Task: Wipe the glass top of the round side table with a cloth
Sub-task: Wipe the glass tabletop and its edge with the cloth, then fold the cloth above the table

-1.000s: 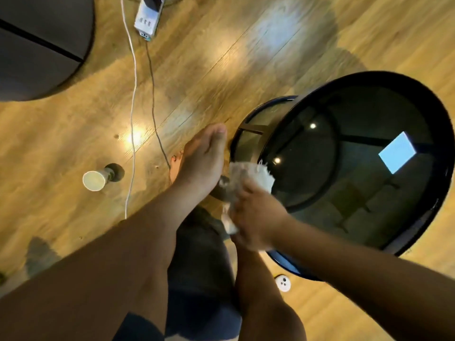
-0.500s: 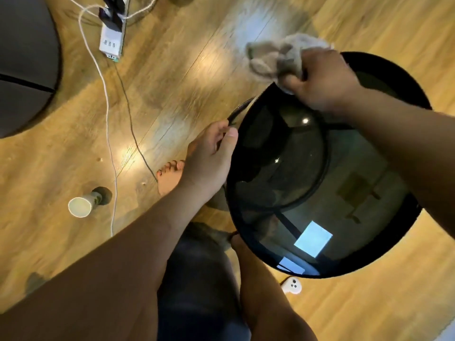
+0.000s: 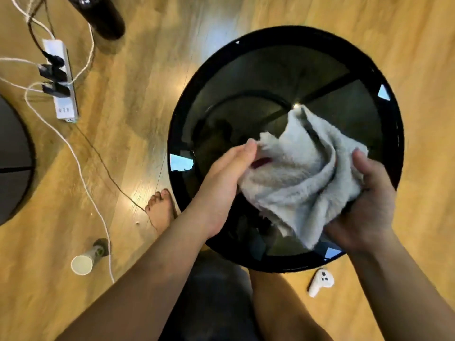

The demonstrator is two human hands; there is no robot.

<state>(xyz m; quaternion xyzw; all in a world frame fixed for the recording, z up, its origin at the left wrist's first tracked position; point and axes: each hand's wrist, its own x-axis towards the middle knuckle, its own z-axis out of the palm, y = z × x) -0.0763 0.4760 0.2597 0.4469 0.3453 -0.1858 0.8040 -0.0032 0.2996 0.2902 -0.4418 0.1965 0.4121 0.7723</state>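
A round side table with a black rim (image 3: 246,43) and a dark glass top (image 3: 246,77) fills the middle of the head view. A crumpled grey-white cloth (image 3: 300,173) hangs above the near half of the glass, held between both hands. My left hand (image 3: 226,178) pinches the cloth's left edge with its fingertips. My right hand (image 3: 366,200) cups the cloth's right side from below, thumb up. Whether the cloth touches the glass is unclear.
On the wooden floor lie a white power strip (image 3: 61,80) with plugs and trailing cables, a tipped paper cup (image 3: 82,264), a white controller (image 3: 321,283) and a dark bottle (image 3: 103,16). A bare foot (image 3: 160,210) stands left of the table. Dark round furniture (image 3: 12,163) sits at far left.
My right hand brought the cloth back from the table's far edge to the near half. My left hand left the rim and took hold of the cloth. The view swung over the table.
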